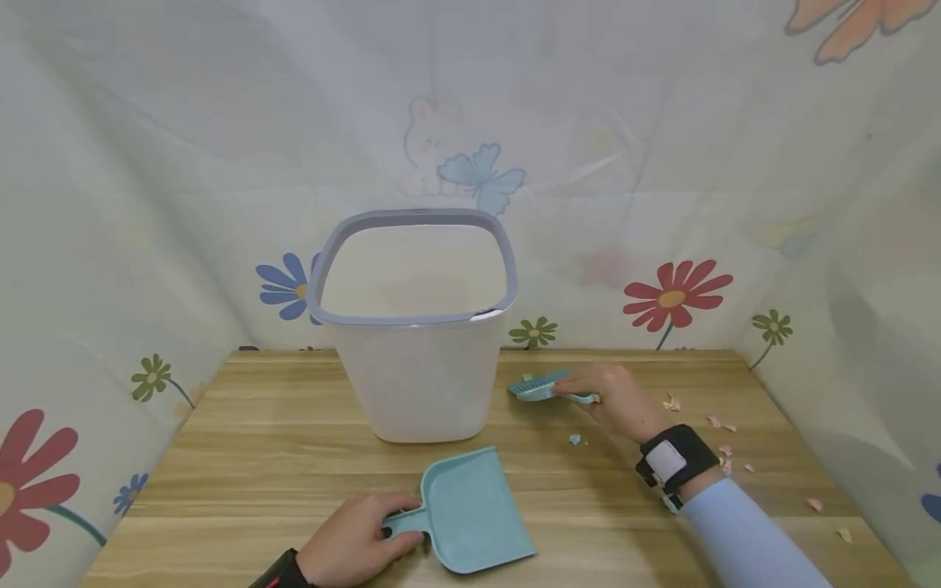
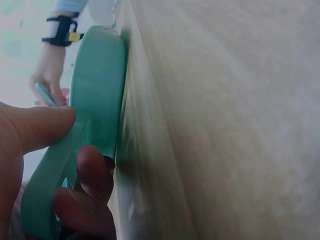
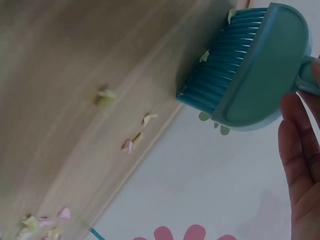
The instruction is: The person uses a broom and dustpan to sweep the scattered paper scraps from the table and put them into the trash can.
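My left hand [image 1: 360, 537] grips the handle of a light teal dustpan [image 1: 474, 510], which lies on the wooden table with its wide edge facing right. In the left wrist view the thumb and curled fingers close round that handle. Farther back, right of the bin, my right hand [image 1: 613, 400] holds a small teal brush [image 3: 267, 70] by its handle. Its bristles [image 3: 225, 62] meet the tabletop beside small paper scraps [image 3: 204, 56]. More yellow and pink scraps [image 3: 128, 146] lie scattered on the wood. A blue scrap [image 1: 575, 439] sits between the brush and the dustpan.
A white bin [image 1: 434, 384] with a grey-blue rim stands at the back centre of the table [image 1: 279, 441], behind the dustpan. Pink and yellow scraps [image 1: 726, 451] trail along the table's right side. A flower-printed curtain [image 1: 588, 163] hangs behind and at both sides.
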### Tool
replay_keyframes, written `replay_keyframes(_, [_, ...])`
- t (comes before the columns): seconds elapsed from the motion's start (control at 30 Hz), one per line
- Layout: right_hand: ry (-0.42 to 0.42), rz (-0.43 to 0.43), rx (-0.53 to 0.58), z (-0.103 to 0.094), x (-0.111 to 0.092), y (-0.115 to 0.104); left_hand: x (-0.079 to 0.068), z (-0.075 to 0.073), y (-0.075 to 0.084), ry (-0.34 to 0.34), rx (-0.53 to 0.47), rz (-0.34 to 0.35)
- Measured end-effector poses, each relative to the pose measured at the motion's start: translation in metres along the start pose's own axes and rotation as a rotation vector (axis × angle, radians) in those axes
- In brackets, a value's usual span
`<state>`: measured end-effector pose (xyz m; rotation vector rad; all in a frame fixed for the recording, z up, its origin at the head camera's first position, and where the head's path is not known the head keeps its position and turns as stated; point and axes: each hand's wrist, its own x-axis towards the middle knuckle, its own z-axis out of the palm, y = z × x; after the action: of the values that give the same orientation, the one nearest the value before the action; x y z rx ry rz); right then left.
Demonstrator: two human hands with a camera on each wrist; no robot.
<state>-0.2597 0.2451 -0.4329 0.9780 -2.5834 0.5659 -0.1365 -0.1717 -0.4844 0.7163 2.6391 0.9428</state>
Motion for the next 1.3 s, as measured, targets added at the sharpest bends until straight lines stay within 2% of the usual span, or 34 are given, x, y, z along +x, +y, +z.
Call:
replay_keyframes(0.1, [-0.029,0.011,0.063,-0.004,-0.017,-0.005,0.001,0.001,0.000,0.000,0.010,-0.009])
replay_keyframes(0.2, [-0.064,-0.031,0.103,-0.014,-0.032,-0.009,0.001,0.002,-0.001,-0.002,0.019,-0.017])
replay_keyframes(0.27, [-0.059,-0.071,0.107,-0.022,-0.040,-0.011,0.001,0.002,-0.001,-0.003,0.021,-0.022])
replay_keyframes(0.37, [-0.011,-0.069,0.148,-0.037,-0.045,-0.016,-0.001,0.001,0.000,0.003,0.020,-0.022])
replay_keyframes(0.47, [0.081,0.014,0.205,-0.050,-0.045,-0.020,-0.002,0.000,0.000,0.013,0.017,-0.013])
replay_keyframes(0.57, [0.164,0.168,0.225,-0.058,-0.043,-0.024,-0.002,0.000,0.001,0.015,0.013,-0.005])
replay_keyframes(0.67, [0.224,0.303,0.167,-0.061,-0.042,-0.025,-0.002,0.000,0.002,0.016,0.009,0.003])
replay_keyframes(0.77, [0.264,0.355,0.036,-0.059,-0.042,-0.022,-0.002,0.000,0.004,0.013,0.005,0.003])
replay_keyframes(0.87, [0.273,0.348,-0.098,-0.055,-0.042,-0.018,-0.002,0.000,0.006,0.010,0.003,-0.006])
replay_keyframes(1.0, [0.242,0.306,-0.207,-0.045,-0.042,-0.016,-0.002,0.002,0.006,0.014,0.010,-0.019])
replay_keyframes(1.13, [0.216,0.259,-0.244,-0.034,-0.040,-0.023,-0.002,0.003,0.004,0.025,0.020,-0.011])
replay_keyframes(1.3, [0.239,0.177,-0.223,-0.017,-0.033,-0.043,-0.003,0.003,0.003,0.045,0.039,0.010])
